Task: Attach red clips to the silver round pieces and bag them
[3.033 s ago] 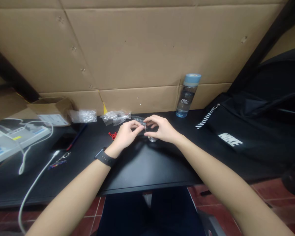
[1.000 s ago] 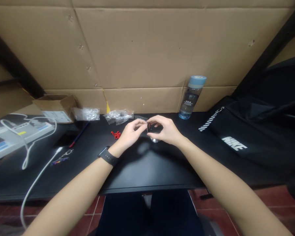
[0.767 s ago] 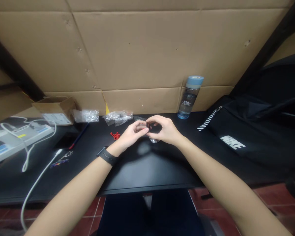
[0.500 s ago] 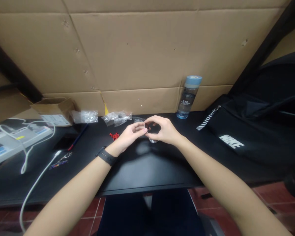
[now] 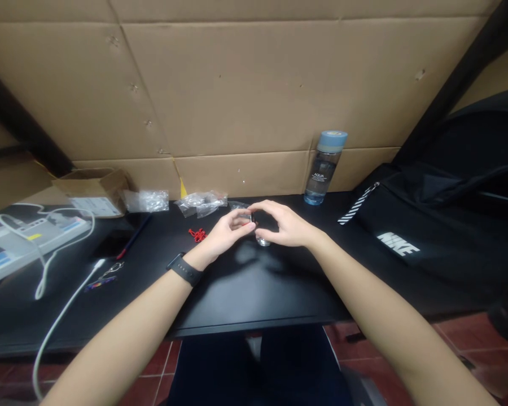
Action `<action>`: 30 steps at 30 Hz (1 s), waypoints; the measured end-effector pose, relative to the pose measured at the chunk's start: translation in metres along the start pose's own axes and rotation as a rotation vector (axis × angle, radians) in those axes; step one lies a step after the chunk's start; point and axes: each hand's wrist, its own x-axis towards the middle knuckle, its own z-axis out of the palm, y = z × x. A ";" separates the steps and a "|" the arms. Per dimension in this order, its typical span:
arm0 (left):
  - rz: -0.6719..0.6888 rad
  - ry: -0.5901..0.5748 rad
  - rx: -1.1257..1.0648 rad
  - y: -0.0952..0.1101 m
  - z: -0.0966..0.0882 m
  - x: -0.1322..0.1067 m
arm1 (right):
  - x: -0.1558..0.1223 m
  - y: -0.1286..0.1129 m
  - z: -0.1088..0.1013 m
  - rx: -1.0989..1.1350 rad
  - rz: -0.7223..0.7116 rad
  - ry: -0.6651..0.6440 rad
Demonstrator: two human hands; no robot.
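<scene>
Over the middle of the desk, my left hand (image 5: 226, 232) pinches a small dark object (image 5: 253, 216) between thumb and fingers. It has a shiny edge, and its kind is too small to tell. My right hand (image 5: 284, 225) curves around the same object from the other side. The right index fingertip touches its top, and the right thumb is bent below it. Beneath the right thumb, a small round shiny thing (image 5: 263, 242) is partly hidden by the hand. A bundle of red cord (image 5: 197, 234) lies just left of my left hand.
Behind my hands lie crumpled clear plastic bags (image 5: 203, 202). A water bottle (image 5: 322, 169) stands at the back right, beside a black bag (image 5: 389, 220). On the left are an open cardboard box (image 5: 97, 192), a power strip (image 5: 29, 248), a white cable (image 5: 59, 324) and a keychain (image 5: 105, 277).
My right thumb has shifted slightly to the right, away from the left thumb. Both hands stay at the small dark object, and the other things have not moved.
</scene>
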 end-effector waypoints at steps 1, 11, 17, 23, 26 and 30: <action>0.001 0.004 -0.007 0.000 0.000 0.000 | 0.000 0.002 0.001 -0.007 0.024 0.017; 0.072 0.140 -0.083 0.010 0.000 0.000 | -0.011 0.030 0.009 -0.232 0.385 -0.333; 0.076 0.169 -0.065 0.010 -0.002 0.000 | -0.010 0.028 0.007 -0.275 0.301 -0.360; 0.094 0.146 -0.020 0.006 -0.002 0.001 | -0.019 0.038 -0.009 -0.464 0.513 -0.421; 0.090 0.139 -0.003 0.007 -0.001 0.001 | -0.019 0.042 -0.014 -0.464 0.498 -0.402; 0.088 0.135 0.012 0.011 0.000 0.000 | -0.017 0.041 -0.014 -0.471 0.488 -0.391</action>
